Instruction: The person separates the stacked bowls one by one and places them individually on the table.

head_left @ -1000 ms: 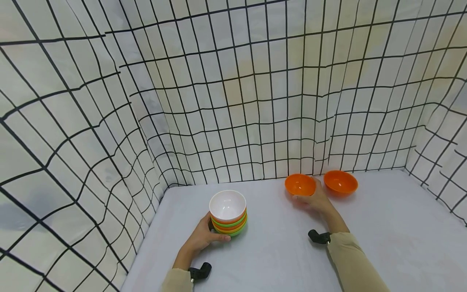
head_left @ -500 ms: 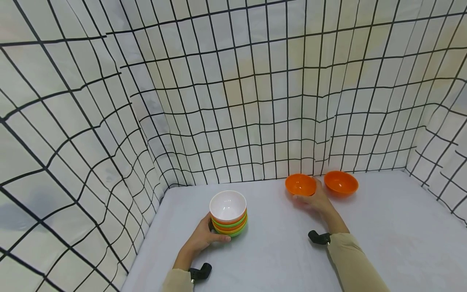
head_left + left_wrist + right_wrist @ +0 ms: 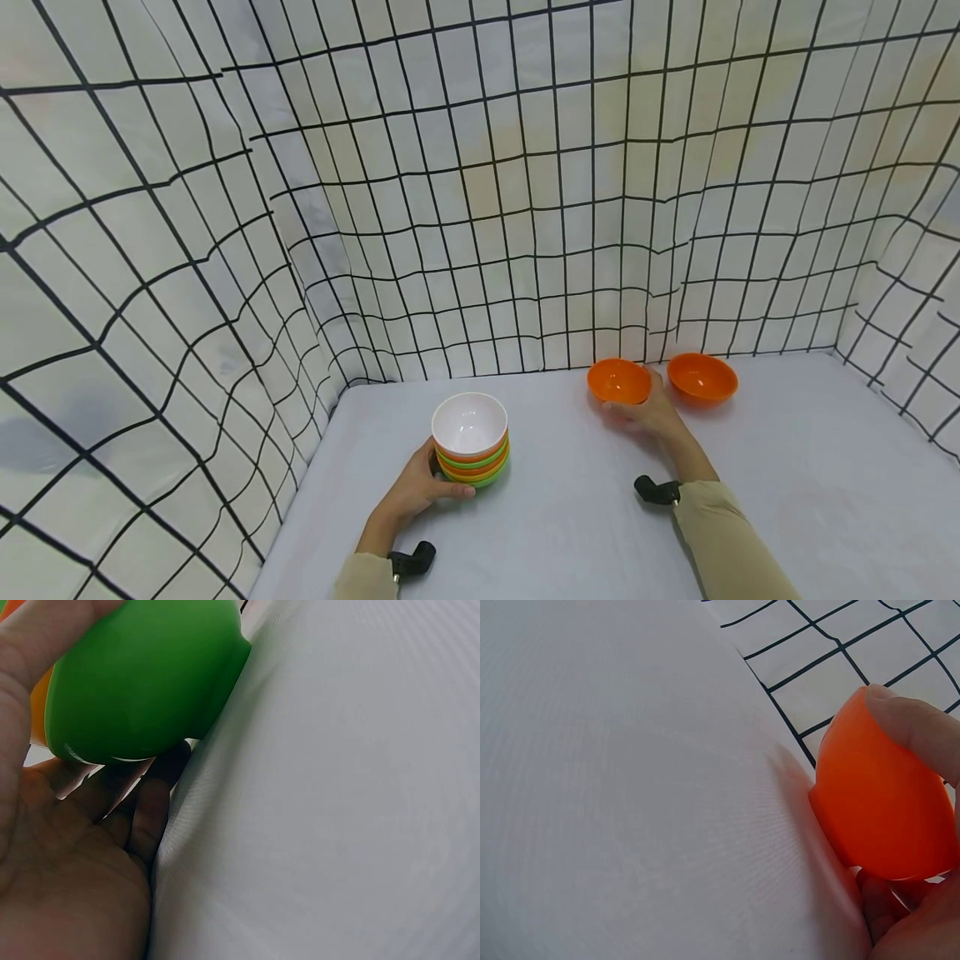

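Note:
A stack of several bowls (image 3: 472, 462) stands on the white table, a white bowl (image 3: 469, 423) on top with orange, green and yellow ones beneath. My left hand (image 3: 422, 485) holds the stack from its left side, thumb across the front and fingers behind. In the left wrist view the bottom green bowl (image 3: 150, 682) sits on the cloth between thumb and fingers. Towards the back right, my right hand (image 3: 647, 408) grips an orange bowl (image 3: 618, 381) by its right side. The right wrist view has the thumb at this bowl's rim and the other fingers low against its wall.
A second orange bowl (image 3: 702, 379) stands just right of the gripped one, near the table's back edge. White walls with a black grid (image 3: 480, 208) rise behind and at both sides. The white table (image 3: 555, 517) stretches in front and to the right.

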Tool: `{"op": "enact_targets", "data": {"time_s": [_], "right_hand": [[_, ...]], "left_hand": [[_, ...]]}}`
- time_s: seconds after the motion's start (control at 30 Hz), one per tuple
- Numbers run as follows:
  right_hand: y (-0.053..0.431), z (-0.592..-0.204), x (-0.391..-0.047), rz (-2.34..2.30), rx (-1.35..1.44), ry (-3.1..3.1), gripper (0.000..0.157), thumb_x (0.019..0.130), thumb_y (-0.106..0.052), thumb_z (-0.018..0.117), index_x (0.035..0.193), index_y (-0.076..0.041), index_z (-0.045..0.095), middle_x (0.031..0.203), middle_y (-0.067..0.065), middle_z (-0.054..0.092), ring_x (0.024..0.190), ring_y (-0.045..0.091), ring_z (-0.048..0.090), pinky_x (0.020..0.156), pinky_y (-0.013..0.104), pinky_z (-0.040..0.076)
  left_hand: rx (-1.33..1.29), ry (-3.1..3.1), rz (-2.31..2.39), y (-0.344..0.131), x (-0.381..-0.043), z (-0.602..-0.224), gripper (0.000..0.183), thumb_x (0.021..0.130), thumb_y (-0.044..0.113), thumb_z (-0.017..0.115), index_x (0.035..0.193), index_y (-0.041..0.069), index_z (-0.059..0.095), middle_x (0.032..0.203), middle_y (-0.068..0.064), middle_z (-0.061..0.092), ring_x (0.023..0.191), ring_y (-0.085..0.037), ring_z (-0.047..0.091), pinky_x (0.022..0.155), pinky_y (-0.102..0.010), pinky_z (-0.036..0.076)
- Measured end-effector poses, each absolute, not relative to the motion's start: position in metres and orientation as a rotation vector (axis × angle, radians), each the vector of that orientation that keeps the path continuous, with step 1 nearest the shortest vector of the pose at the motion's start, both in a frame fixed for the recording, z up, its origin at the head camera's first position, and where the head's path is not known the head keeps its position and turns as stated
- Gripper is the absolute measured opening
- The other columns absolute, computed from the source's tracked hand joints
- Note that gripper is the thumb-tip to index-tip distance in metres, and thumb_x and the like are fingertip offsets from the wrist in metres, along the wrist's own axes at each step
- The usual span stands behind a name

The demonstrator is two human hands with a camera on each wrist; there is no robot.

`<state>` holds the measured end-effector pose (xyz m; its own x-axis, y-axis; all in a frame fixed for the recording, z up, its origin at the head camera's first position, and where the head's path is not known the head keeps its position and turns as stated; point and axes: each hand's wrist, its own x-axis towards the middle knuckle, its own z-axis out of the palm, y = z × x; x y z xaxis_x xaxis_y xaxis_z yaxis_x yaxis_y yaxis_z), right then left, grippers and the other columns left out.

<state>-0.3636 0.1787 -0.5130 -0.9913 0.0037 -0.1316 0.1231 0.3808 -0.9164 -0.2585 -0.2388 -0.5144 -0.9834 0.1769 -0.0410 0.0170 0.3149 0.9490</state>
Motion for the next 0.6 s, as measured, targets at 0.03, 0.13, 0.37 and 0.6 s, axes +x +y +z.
{"op": "enact_targets", "data": {"time_s": [0.03,0.13,0.37,0.6], "right_hand": [[0.1784,-0.5128,-0.3636,-1.684,0.122,2.519,0.131,0.078,-0.038,0.090,0.164,-0.012,-0.005,0.165,0.028,0.018,0.147,0.047,0.027,0.123,0.067,0.023],[0.1779,-0.5123,-0.3635,-1.683,0.121,2.520,0.131,0.078,-0.038,0.090,0.164,-0.011,-0.005,0.165,0.028,0.018,0.147,0.047,0.027,0.123,0.067,0.023],[0.1778,-0.5109,-0.3626,-1.689,0.112,2.511,0.130,0.078,-0.037,0.089,0.164,-0.011,-0.005,0.164,0.028,0.019,0.146,0.047,0.028,0.123,0.066,0.025],[0.1788,-0.5098,-0.3615,-1.691,0.121,2.487,0.131,0.079,-0.038,0.088,0.163,-0.014,-0.009,0.165,0.028,0.015,0.147,0.048,0.026,0.123,0.067,0.025]], "left_hand": [[0.182,2.432,1.754,-0.2388,-0.2582,-0.5142,0.100,0.066,0.014,0.097,0.151,0.020,0.044,0.148,-0.001,0.056,0.141,-0.027,0.048,0.126,-0.058,0.027],[0.183,2.427,1.757,-0.2390,-0.2579,-0.5143,0.100,0.066,0.014,0.097,0.151,0.020,0.044,0.147,-0.001,0.057,0.141,-0.026,0.048,0.126,-0.058,0.027],[0.190,2.420,1.760,-0.2396,-0.2585,-0.5158,0.101,0.066,0.014,0.097,0.151,0.021,0.044,0.147,-0.002,0.057,0.141,-0.027,0.048,0.126,-0.058,0.027],[0.205,2.430,1.753,-0.2408,-0.2593,-0.5174,0.103,0.065,0.017,0.098,0.152,0.020,0.043,0.148,-0.002,0.056,0.141,-0.028,0.048,0.126,-0.058,0.027]]}}
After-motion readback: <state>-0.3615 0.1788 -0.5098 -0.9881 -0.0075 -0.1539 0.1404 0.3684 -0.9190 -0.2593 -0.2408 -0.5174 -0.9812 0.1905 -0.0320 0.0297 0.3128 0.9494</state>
